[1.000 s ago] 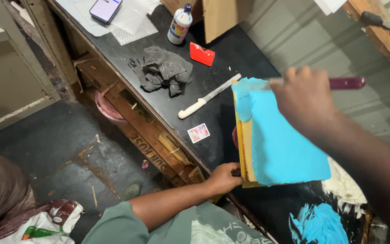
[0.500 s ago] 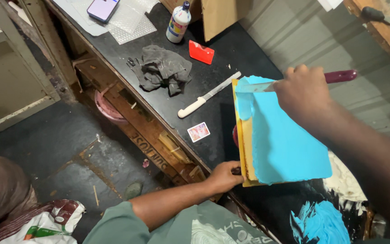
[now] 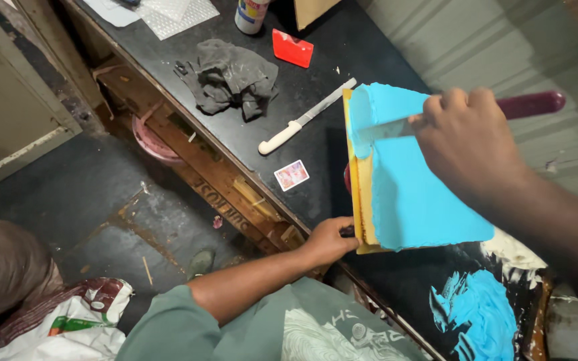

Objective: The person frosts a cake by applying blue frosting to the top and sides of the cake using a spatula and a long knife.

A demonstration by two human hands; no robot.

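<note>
A tall rectangular block (image 3: 416, 194) coated in bright blue paste stands on the black worktop (image 3: 316, 73), its uncoated yellow side facing left. My right hand (image 3: 466, 144) grips a spatula with a dark red handle (image 3: 533, 103); its metal blade (image 3: 386, 128) lies flat against the blue top near the far left corner. My left hand (image 3: 329, 241) holds a small dark grip at the block's near lower corner.
A white-handled knife (image 3: 302, 120), a grey rag (image 3: 232, 80), a red scraper (image 3: 292, 48), a small card (image 3: 292, 175) and a white bottle (image 3: 252, 13) lie on the worktop. Blue paste smears (image 3: 479, 317) sit at the near right. A pink bowl (image 3: 152, 144) rests below the bench.
My right hand has slid the spatula blade across the blue surface toward the far left corner. The left hand stays at the block's lower corner.
</note>
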